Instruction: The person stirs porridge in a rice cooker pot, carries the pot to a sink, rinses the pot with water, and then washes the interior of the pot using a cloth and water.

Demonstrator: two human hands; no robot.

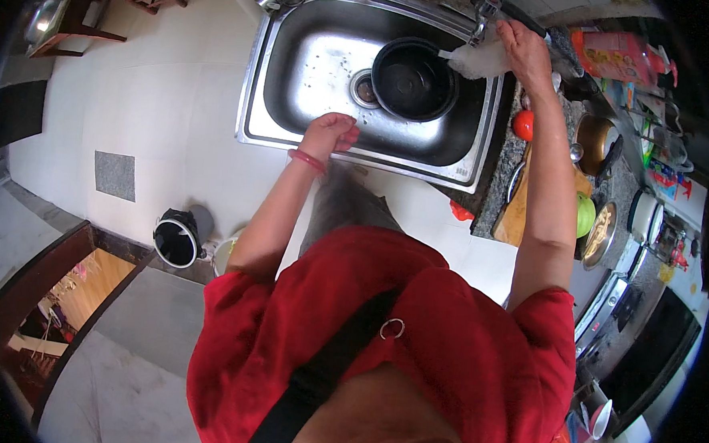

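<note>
**2 hands at the sink, 1 black pot under the tap**

The right hand (pixel 526 50) reaches up to the tap (pixel 484 12) at the far rim of the steel sink (pixel 298 74). Its fingers lie close together and curl over the tap end; how tightly they press cannot be told. Water (pixel 474 59) pours from just below that hand as a white stream toward the black pot (pixel 414 80).

The pot stands upright in the basin, just beside the drain (pixel 365 90) and against the sink's right wall.

The left hand (pixel 333 132) rests on the near rim of the sink, fingers curled inward into a loose fist, holding nothing that can be seen. A red bangle (pixel 306 161) circles that wrist.

On the counter to the right (crowded and bent by the lens) a flat pink-and-red packet (pixel 616 55) lies at the far end, near the tap. A red tomato (pixel 523 124) sits just beside the sink's edge. Further along, a wooden board (pixel 515 218) lies next to a green fruit (pixel 585 215). A small red-and-white package (pixel 663 180) stands near the wall; its label is too small to make out.
</note>
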